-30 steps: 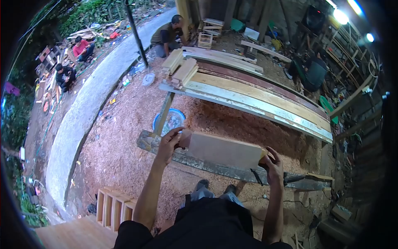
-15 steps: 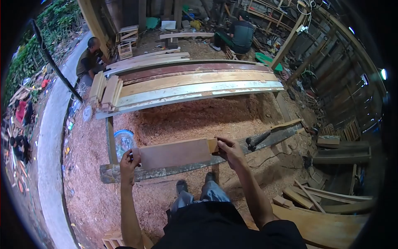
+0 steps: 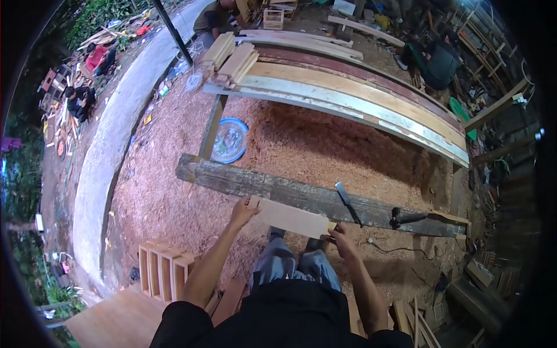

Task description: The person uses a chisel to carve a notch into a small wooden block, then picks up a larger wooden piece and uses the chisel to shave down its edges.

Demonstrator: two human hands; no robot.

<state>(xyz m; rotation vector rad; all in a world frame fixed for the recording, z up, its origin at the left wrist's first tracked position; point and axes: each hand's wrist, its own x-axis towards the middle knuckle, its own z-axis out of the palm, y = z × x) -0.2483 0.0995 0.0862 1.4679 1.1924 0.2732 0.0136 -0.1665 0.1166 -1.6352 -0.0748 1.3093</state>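
Observation:
A flat, pale wooden board is held out in front of my legs, tilted a little down to the right. My left hand grips its left end. At the opposite end, where a short yellowish piece of wood shows, the fingers of my right hand are closed on the board. Just beyond it runs a weathered plank bench. On that bench lies a tool with a flat metal blade, which looks like a chisel. A hammer rests farther right on the same plank.
Long boards span a second bench ahead, with stacked short pieces at its left end. A blue-rimmed basin stands among wood shavings. Wooden frames are at lower left. Several people sit or crouch farther off.
My view has swung toward the left, bringing the wooden frames and the chisel-like tool into sight. The board now appears nearer my body and slopes down to the right; both hands still hold it.

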